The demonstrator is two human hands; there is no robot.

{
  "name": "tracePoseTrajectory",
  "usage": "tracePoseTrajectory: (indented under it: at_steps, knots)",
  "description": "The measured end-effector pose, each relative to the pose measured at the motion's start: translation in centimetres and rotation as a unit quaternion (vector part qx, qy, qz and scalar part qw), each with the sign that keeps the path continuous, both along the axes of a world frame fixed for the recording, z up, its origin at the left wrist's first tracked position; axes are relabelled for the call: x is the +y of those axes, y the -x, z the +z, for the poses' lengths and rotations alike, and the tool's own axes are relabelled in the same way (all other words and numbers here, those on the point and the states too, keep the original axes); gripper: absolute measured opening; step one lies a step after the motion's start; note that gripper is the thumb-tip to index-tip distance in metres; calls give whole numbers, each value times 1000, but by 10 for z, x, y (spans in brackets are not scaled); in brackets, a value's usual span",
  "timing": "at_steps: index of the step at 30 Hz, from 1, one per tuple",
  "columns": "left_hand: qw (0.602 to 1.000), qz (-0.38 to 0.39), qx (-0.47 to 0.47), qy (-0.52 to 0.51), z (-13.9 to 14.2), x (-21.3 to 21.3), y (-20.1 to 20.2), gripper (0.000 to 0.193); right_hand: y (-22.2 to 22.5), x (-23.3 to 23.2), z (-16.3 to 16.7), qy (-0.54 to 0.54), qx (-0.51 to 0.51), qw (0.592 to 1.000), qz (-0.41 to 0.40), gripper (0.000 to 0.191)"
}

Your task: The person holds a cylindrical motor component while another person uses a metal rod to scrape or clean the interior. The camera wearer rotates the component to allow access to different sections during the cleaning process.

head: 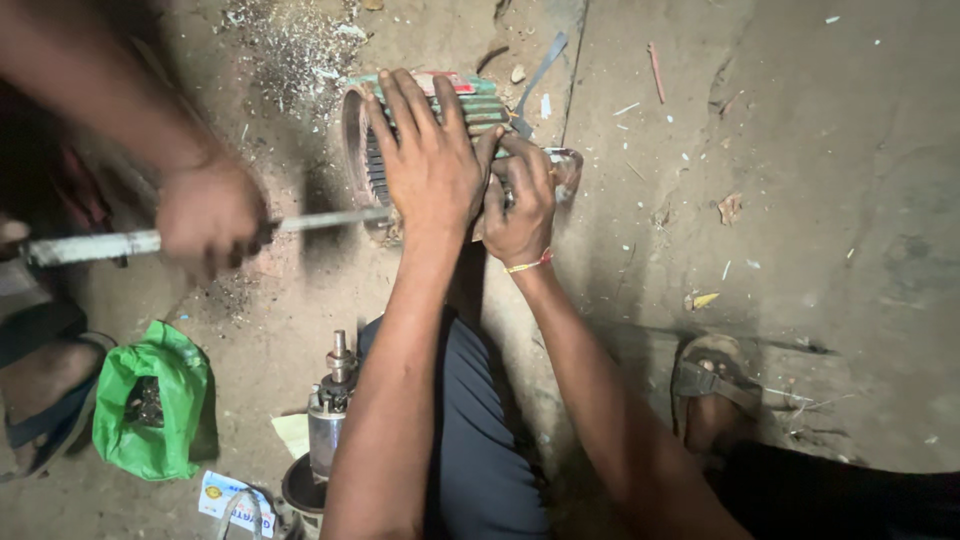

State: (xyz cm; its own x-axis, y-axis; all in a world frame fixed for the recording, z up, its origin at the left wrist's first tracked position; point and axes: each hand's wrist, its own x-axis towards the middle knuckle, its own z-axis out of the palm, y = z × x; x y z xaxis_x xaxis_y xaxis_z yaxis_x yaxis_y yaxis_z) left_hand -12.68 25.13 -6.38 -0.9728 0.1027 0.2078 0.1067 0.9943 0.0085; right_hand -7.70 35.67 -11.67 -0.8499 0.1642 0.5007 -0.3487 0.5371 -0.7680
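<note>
Dusty concrete floor (820, 200), littered with chips and metal filings. Lying on it at top centre, green ribbed motor housing (478, 108), on its side, open round end facing left. Left hand (428, 160) pressed flat on top of housing, fingers spread wide over ribs, palm down, holding it steady rather than gripping. Right hand (520, 200) just beside, touching left hand at thumb side, fingers curled tight against housing's near right edge; what sits inside the curl cannot be told. Thread bracelet (530, 265) on right wrist. Dark knee (470, 430) below, between both forearms.

Left of frame, another person's hand (210, 215), blurred, closed around metal rod (90, 245); rod running level across, its tip reaching housing's open end under left hand. Same person's sandalled foot (45, 400) at lower left edge.

Green plastic bag (150, 400) at lower left, crumpled, dark parts inside. Small motor (328, 415) upright near bottom centre, shaft up, just beside knee. Sandal (715, 385) on foot at lower right. Printed card (225, 495) flat at bottom edge near small motor. Dark metal strip (540, 75) leaning off housing's far right corner. Yellow scrap (705, 299) on floor right, well apart from hands.
</note>
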Motion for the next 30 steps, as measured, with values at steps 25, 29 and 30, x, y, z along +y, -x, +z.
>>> tracePoseTrajectory:
  at_steps: [25,29,30]
  knots:
    - [999,-20,4,-24,6,-18,-5,81,-4,-14,15,31,-3,1000,-4,11]
    - [999,-20,5,-27,4,-16,-6,81,-4,-11,14,28,0,1000,-4,10]
    - [999,-21,1,-26,3,-16,-6,81,-5,-11,13,26,-1,1000,-4,10]
